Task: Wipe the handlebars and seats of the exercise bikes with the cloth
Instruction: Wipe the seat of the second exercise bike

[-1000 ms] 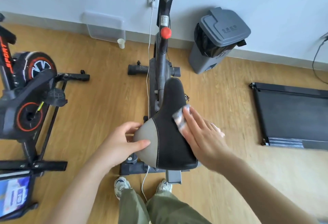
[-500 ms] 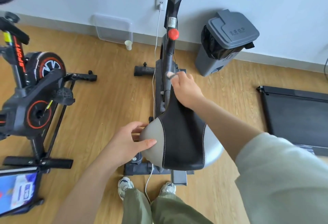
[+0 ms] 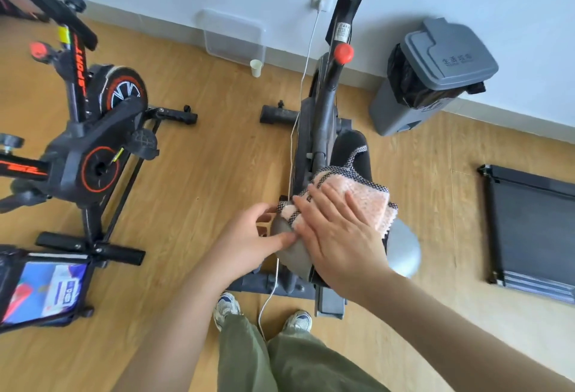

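A pink cloth point(image 3: 370, 202) with a black-and-white checked border lies spread over the black and grey seat point(image 3: 403, 248) of the grey exercise bike point(image 3: 323, 118) in front of me. My right hand point(image 3: 339, 233) presses flat on the cloth with straight, spread fingers, covering most of the seat's middle. My left hand point(image 3: 249, 236) grips the seat's grey left edge, thumb on top. The seat's black nose point(image 3: 350, 146) shows beyond the cloth. The bike's handlebars are out of view above.
A second, black and orange exercise bike point(image 3: 93, 130) stands to the left, a tablet point(image 3: 43, 292) at its near end. A grey lidded bin point(image 3: 432, 74) sits by the wall, a folded treadmill point(image 3: 532, 230) on the right, a white cable point(image 3: 298, 111) and paper cup point(image 3: 255, 67) near the wall.
My right hand has come back from the seat's nose to its middle, and the cloth now lies spread out flat under the palm. My left hand has kept its grip.
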